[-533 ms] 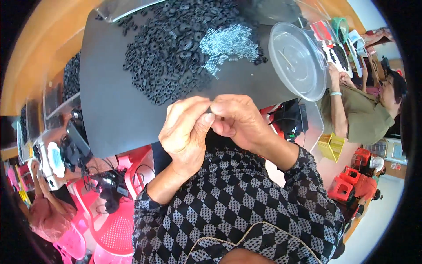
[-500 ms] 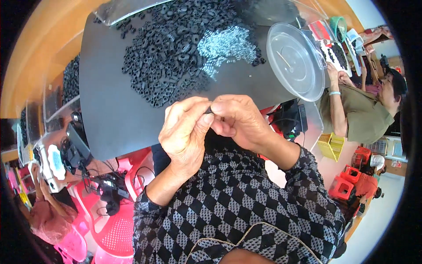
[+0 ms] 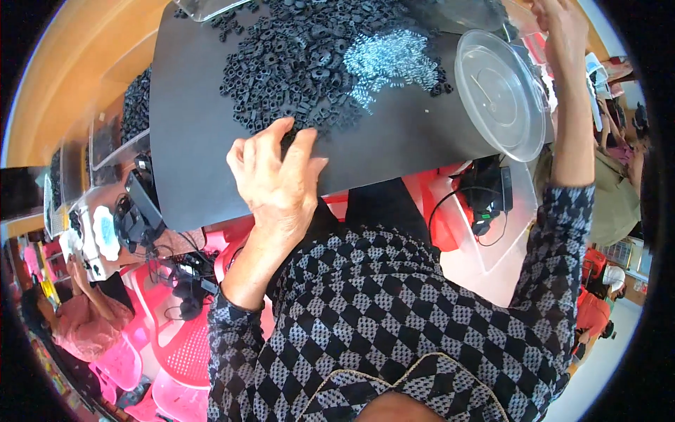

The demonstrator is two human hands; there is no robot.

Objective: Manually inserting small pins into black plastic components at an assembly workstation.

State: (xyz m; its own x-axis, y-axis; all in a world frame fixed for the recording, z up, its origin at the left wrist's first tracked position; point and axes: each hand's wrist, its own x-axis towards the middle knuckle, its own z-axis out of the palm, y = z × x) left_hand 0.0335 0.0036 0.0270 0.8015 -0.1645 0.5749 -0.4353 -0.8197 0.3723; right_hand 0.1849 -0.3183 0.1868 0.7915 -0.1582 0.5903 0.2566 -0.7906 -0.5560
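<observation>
My left hand (image 3: 275,172) is over the near edge of a heap of small black plastic parts (image 3: 281,77) on the dark table. Its fingers are bent and spread apart, with the fingertips close to the nearest parts; I see nothing gripped in them. A pile of small silvery springs (image 3: 390,60) lies against the right side of the heap. My right hand (image 3: 566,32) is stretched far out to the upper right, beyond a clear round plastic lid (image 3: 492,98). Its fingertips run into the picture's rim, so whether they hold anything is hidden.
A thin pale stick (image 3: 483,93) lies on the lid. Clear bins with black parts (image 3: 135,105) stand left of the table (image 3: 204,155). Below them are cables and pink plastic chairs (image 3: 179,352). Other people sit at the left and right; a clear box (image 3: 485,246) is beneath the table.
My hands were together at the table's front edge, pinching a small black part. They have separated: the left moved forward to the heap, the right swung far out to the upper right.
</observation>
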